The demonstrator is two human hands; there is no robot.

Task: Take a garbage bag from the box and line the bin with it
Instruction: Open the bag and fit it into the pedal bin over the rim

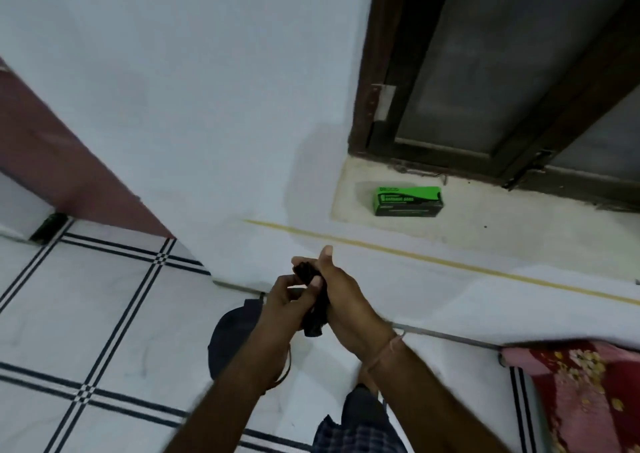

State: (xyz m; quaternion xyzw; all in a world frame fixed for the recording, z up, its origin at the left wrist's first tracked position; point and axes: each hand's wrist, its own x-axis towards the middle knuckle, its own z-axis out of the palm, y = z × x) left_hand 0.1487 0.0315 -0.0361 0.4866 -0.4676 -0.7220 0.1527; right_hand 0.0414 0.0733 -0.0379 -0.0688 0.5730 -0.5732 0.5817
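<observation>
Folded black bag [313, 309] clamped between both hands [320, 300], green box [408, 201] well beyond

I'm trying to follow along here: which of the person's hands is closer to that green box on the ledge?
Right. The right hand lies below the green box and a little left of it, gripping the folded black bag. The left hand holds the same bag from farther left, so it sits farther from the box.

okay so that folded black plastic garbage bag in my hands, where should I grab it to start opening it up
Judging by its pose, pinch the loose lower end of the folded black plastic garbage bag, coming from below with the left hand. The right hand already clamps the upper part, and that lower end hangs free beneath both hands.
</observation>
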